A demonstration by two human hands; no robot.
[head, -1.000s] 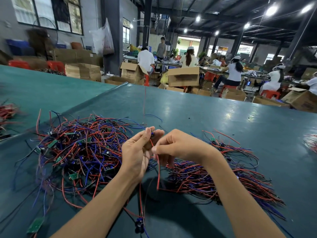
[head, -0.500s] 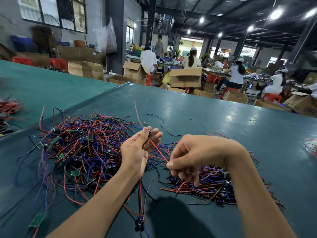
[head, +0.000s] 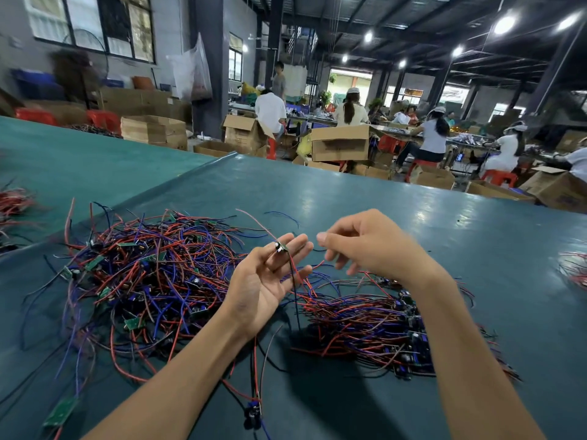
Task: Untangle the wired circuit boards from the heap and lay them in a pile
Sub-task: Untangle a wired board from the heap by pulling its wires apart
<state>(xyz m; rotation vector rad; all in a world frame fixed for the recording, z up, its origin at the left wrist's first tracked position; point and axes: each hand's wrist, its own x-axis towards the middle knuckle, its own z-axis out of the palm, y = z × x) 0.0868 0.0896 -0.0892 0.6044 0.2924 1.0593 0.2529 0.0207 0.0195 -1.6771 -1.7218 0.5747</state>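
The light circuit board (head: 280, 247) is carried on straight fingers (head: 298, 242) of the left hand (head: 263, 284). A grip on its stiff edge, not the limp wires (head: 293, 281), is advised. Whether anything is pinched by the blurred right hand (head: 365, 246) cannot be told.

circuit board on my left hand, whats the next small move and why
The circuit board lies on the open left hand, its red and black wires trailing down beside the pile. Likely next, the right hand pinches those wires and draws them straight.
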